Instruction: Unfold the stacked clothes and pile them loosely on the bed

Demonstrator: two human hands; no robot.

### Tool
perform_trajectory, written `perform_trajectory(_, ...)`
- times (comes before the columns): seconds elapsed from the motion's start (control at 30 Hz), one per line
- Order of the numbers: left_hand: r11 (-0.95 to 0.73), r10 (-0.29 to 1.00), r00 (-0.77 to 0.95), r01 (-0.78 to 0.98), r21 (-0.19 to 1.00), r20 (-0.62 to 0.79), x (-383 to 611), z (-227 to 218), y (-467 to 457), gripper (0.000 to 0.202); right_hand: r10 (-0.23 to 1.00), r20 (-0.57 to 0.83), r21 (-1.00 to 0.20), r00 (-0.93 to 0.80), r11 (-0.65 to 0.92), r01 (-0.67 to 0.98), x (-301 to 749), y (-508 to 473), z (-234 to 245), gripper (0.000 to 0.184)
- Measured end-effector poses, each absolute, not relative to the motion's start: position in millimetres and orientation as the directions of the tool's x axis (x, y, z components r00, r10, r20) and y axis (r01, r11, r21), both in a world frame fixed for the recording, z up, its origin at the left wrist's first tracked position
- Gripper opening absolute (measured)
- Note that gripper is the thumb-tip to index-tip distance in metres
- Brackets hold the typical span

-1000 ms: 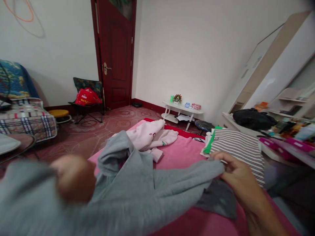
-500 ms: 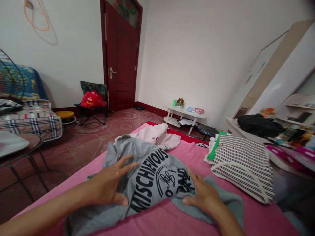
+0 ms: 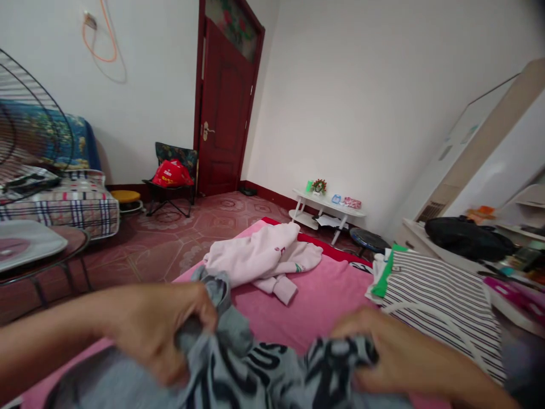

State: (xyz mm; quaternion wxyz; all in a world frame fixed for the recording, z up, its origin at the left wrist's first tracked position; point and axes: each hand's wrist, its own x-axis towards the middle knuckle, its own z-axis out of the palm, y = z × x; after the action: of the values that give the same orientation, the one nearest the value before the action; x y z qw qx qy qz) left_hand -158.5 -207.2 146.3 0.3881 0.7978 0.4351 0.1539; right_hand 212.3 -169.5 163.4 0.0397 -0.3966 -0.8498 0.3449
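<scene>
A grey sweatshirt (image 3: 251,369) with black lettering lies bunched on the pink bed cover (image 3: 327,289), close to me at the bottom of the view. My left hand (image 3: 157,326) is closed on a fold of its grey cloth on the left. My right hand (image 3: 387,355) is closed on the printed part on the right. Both hands lift the cloth toward me. Behind them lies a crumpled pale pink garment (image 3: 259,255).
A folded black-and-white striped garment (image 3: 443,301) with green cloth under it lies on the bed at right. Beyond are a white low table (image 3: 327,204), a dark red door (image 3: 223,108), a folding chair with a red bag (image 3: 170,173), a fan guard (image 3: 29,125) and a black bag (image 3: 468,238).
Half a second ago both hands lay flat and open on the spread sweatshirt. Now they have closed on the cloth and gathered it toward me. The view has shifted slightly.
</scene>
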Motion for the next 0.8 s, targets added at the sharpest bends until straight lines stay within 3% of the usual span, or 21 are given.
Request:
perform_trajectory(0.03,-0.301,0.823,0.556,0.602,0.739,-0.117,-163,166,-193,0.011,0.766,-0.056,-0.605,-0.641,0.485,0.632,210,-147,181,0.012)
perform_trajectory(0.07,-0.326,0.860,0.507,0.626,0.708,-0.053,-165,183,-175,0.012,0.832,0.189,-0.574,-0.522,0.525,0.628,209,-122,196,0.017)
perform_trajectory(0.13,-0.392,0.920,0.309,0.708,0.587,0.242,-166,203,-133,0.021,0.757,0.623,-0.458,-0.194,0.555,0.694,210,-73,215,0.037)
perform_trajectory(0.2,-0.428,0.832,0.172,0.805,0.412,0.527,-159,201,-91,0.035,0.663,0.749,-0.427,-0.011,0.495,0.756,218,-36,213,0.042)
perform_trajectory(0.27,-0.417,0.773,0.154,0.854,0.310,0.616,-147,175,-58,0.057,0.651,0.759,-0.391,0.016,0.436,0.811,234,-15,190,0.035)
perform_trajectory(0.37,-0.333,0.886,0.202,0.903,0.272,0.417,-122,108,-31,0.081,0.687,0.727,-0.336,-0.006,0.364,0.869,280,-9,133,0.028)
perform_trajectory(0.43,-0.304,0.937,0.248,0.926,0.225,0.245,-107,64,-27,0.084,0.700,0.711,-0.252,0.063,0.170,0.953,329,-17,95,0.029)
perform_trajectory(0.5,-0.281,0.942,0.233,0.942,0.185,0.242,-99,34,-28,0.083,0.697,0.686,-0.231,0.209,-0.063,0.971,386,-30,68,0.030)
perform_trajectory(0.6,-0.281,0.927,0.225,0.946,0.161,0.298,-98,19,-30,0.083,0.606,0.627,-0.339,0.489,-0.352,0.872,467,-47,51,0.032)
perform_trajectory(0.7,-0.288,0.925,0.234,0.946,0.149,0.301,-100,21,-26,0.083,0.687,0.490,-0.406,0.536,-0.365,0.838,509,-55,54,0.022)
perform_trajectory(0.8,-0.276,0.921,0.224,0.953,0.126,0.319,-100,20,-24,0.081,0.763,0.379,-0.331,0.523,-0.416,0.847,495,-56,68,0.018)
